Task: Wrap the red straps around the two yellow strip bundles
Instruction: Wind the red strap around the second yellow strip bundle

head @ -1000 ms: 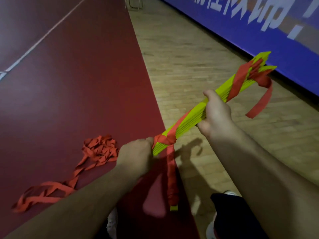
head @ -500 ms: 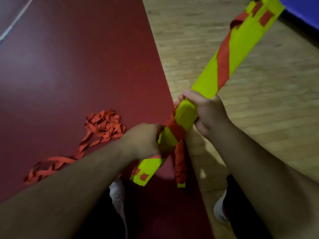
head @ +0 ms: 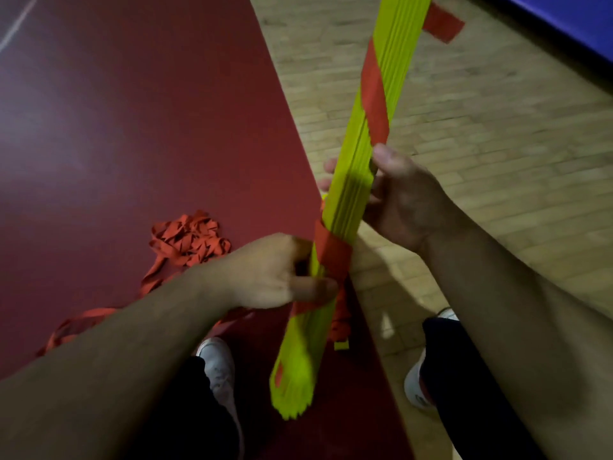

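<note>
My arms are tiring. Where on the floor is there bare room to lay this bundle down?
Free: the red mat left of and beyond the strap pile, and the wood floor right of the bundle, up to the blue wall. Crowded: by the shoes, with trailing straps.

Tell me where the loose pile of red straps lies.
In the head view, the pile of red straps lies on the red mat, left of the yellow strip bundle, just beyond the left hand.

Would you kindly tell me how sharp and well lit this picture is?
Head view: dim; motion blur smears the wooden floor and the red strap near the top; the yellow strip bundle, left hand and right hand read fairly clearly; a hard shadow lies under the right hand; faint sheen on the red mat.
</note>
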